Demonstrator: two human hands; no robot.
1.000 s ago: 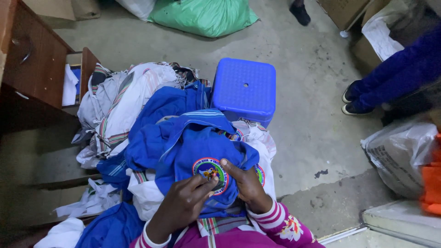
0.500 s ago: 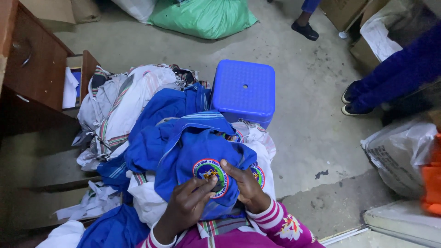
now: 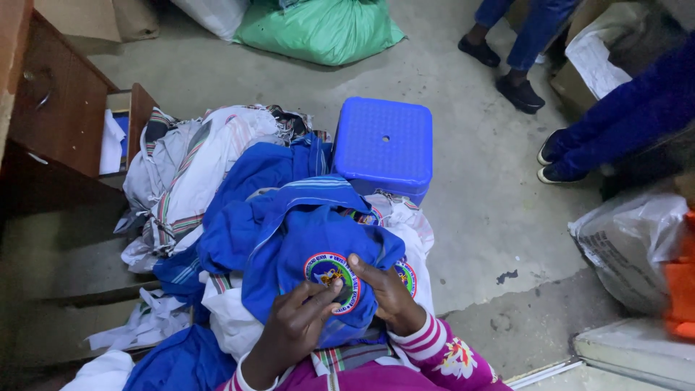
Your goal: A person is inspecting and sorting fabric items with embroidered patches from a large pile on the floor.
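A blue garment lies bunched on my lap, with a round embroidered badge facing up. My left hand rests on the lower edge of the badge, fingers pinching at the cloth there. My right hand presses the garment just right of the badge, thumb pointing toward it. A second round badge shows partly behind my right hand. My sleeves are pink with white stripes.
A heap of blue and white clothes spreads to the left. A blue plastic stool stands ahead. A wooden cabinet with an open drawer is at left, a green sack at the top, and other people's legs and shoes at upper right.
A person's feet have walked further into view at the top right. My hands have shifted only slightly on the badge.
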